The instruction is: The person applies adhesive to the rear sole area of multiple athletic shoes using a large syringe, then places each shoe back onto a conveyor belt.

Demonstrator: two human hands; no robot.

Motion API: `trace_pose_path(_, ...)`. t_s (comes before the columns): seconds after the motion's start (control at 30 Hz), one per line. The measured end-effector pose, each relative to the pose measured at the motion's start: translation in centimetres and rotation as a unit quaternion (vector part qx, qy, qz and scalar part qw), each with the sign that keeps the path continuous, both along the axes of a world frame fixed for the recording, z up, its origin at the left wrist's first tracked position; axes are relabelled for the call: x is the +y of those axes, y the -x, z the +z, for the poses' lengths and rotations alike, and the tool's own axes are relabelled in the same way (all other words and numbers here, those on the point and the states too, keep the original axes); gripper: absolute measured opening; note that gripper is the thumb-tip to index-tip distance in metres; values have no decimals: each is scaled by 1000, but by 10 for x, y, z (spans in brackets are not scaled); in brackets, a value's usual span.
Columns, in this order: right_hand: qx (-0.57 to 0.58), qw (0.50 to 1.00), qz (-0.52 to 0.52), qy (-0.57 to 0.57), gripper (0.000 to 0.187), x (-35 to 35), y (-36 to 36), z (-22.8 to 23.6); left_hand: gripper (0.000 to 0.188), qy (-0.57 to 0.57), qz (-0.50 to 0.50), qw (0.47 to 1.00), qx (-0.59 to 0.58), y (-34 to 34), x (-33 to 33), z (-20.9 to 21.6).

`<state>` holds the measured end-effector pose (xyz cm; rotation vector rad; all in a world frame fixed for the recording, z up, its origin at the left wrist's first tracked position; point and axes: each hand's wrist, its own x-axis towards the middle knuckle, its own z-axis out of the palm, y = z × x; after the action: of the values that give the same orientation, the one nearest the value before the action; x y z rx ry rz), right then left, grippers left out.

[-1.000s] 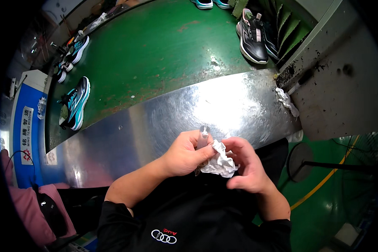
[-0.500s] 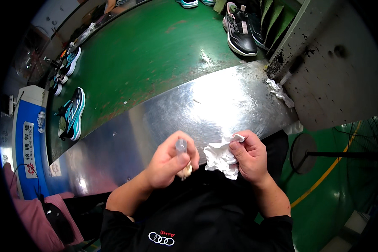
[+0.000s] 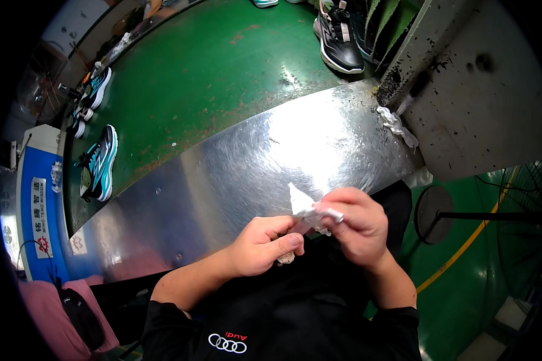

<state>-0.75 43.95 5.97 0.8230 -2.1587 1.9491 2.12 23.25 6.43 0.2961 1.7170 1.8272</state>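
In front of my body, my left hand is closed round a small tool with a flat greyish end. Its pale, rough-looking butt sticks out below my fingers; its exact kind is unclear. My right hand pinches a crumpled white cloth or tissue. The cloth is folded against the flat end of the tool, so the two hands almost meet. Part of the tool is hidden by the cloth and fingers.
A bare metal worktop borders a green conveyor belt. A black-and-turquoise shoe stands at left, a black shoe at far right. A twisted white rag lies by the grey metal panel. A fan stands at right.
The right hand has brought the cloth leftward onto the tool. The left hand has moved right and slightly down, tipping the tool's flat end toward the cloth.
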Motion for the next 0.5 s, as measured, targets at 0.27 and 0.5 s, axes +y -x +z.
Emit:
trace_pose_path(0.27, 0, 998, 42, -49, 17, -12, -9, -3, 29, -65, 12, 995, -72, -9, -20, -10)
trace_pose_path(0.5, -149, 986, 75, 27, 15, -22, -21, -7, 21, 47, -35, 993, 105, -7, -26, 5)
